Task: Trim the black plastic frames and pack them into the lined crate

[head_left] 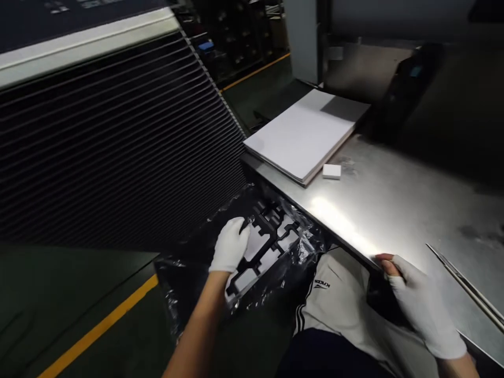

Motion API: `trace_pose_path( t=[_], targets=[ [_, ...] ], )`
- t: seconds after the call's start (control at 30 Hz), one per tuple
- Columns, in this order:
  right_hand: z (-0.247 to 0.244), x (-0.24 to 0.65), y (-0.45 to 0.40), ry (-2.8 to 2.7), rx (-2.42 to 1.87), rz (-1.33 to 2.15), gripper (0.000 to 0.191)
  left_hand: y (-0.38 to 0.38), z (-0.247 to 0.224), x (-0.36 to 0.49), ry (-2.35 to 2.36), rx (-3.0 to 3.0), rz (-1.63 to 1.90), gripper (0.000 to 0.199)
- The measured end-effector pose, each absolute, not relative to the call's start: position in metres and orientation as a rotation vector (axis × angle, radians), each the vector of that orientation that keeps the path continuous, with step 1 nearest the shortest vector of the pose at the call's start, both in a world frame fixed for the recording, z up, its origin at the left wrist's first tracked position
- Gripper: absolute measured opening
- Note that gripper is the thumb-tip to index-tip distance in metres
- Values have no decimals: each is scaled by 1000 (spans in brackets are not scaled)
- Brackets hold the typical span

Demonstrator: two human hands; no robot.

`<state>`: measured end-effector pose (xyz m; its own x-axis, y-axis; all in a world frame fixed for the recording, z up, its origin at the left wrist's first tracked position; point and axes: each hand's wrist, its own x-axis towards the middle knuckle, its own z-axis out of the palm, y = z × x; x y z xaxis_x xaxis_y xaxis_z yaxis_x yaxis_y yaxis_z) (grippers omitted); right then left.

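My left hand (230,245), in a white glove, is over a black plastic bag (177,283) below the table edge. Its fingers are bent together at a black cut-out piece (271,231) with white areas showing through; whether they grip it is hidden. At the metal table's front edge is my right hand (417,299), in a white glove with bare thumb and fingertip. Those are pinched together at the edge, and what they hold, if anything, is too small to name. Long metal tweezers (468,283) lie to its right.
A stack of white sheets (307,134) lies on the metal table (413,194), with a small white block (332,171) beside it. A large black ribbed panel (118,147) stands at left. Yellow floor lines (106,325) run past it.
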<state>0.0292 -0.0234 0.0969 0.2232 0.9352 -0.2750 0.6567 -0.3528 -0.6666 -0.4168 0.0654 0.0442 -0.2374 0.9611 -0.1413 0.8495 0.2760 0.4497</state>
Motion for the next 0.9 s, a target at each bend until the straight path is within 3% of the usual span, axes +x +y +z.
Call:
trace_pose_path(
  t=[0.13, 0.3, 0.5, 0.67, 0.77, 0.83, 0.9],
  targets=[
    [78, 50, -24, -1578, -2224, 810, 49, 50, 1, -479, 2225, 1451, 172, 17],
    [72, 52, -24, -1587, -2257, 705, 57, 36, -20, -473, 2149, 1364, 154, 17],
    [67, 51, -14, -1508, -2299, 681, 65, 43, 27, -409, 1715, 1567, 555, 31],
    [96, 8, -10, -1457, -1946, 1261, 67, 67, 74, -347, 1325, 1872, 833, 32],
    [115, -37, -5, -1393, -1477, 1625, 85, 82, 94, -305, 1498, 2133, 703, 28],
    [120, -54, 6, -1331, -1370, 1634, 95, 88, 105, -275, 1660, 2205, 499, 21],
    [119, -53, 21, -1224, -1516, 1497, 87, 94, 112, -248, 1687, 2195, 354, 18]
  ],
)
